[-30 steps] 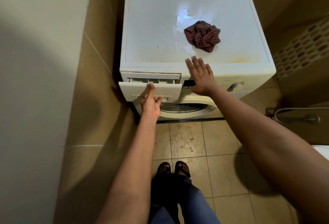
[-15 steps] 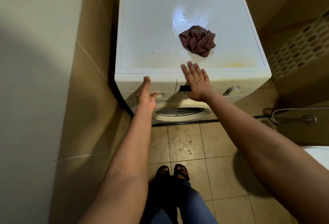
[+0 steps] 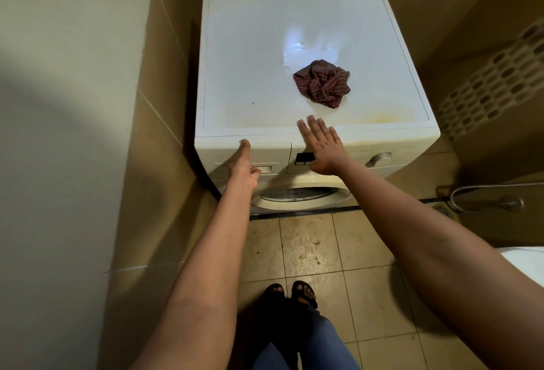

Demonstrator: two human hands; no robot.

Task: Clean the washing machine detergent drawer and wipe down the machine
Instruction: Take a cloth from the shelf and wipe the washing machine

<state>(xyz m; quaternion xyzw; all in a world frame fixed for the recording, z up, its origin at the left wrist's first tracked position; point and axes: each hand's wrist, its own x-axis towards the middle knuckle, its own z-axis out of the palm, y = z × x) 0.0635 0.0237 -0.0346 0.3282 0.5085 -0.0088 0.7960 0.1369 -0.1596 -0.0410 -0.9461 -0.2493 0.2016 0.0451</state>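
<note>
The white front-loading washing machine [image 3: 253, 55] stands in a tiled corner. Its detergent drawer [image 3: 273, 156] sits flush in the front panel at top left. My left hand [image 3: 243, 168] presses flat against the drawer front, fingers straight and pointing up. My right hand [image 3: 322, 147] rests open on the panel's top edge beside the dark display [image 3: 303, 159]. A crumpled dark red checked cloth [image 3: 322, 83] lies on the lid, just beyond my right fingertips and apart from them.
A dial [image 3: 381, 158] sits on the panel's right, with the round door [image 3: 303, 193] below. A metal hose [image 3: 482, 196] and floor drain [image 3: 441, 210] lie right of the machine. A wall stands close on the left. My sandalled feet [image 3: 290, 293] stand on the tiled floor.
The drawer stood pulled out a second ago; my left hand has pushed it in flush. My right hand has stayed on the panel edge. The cloth has not moved.
</note>
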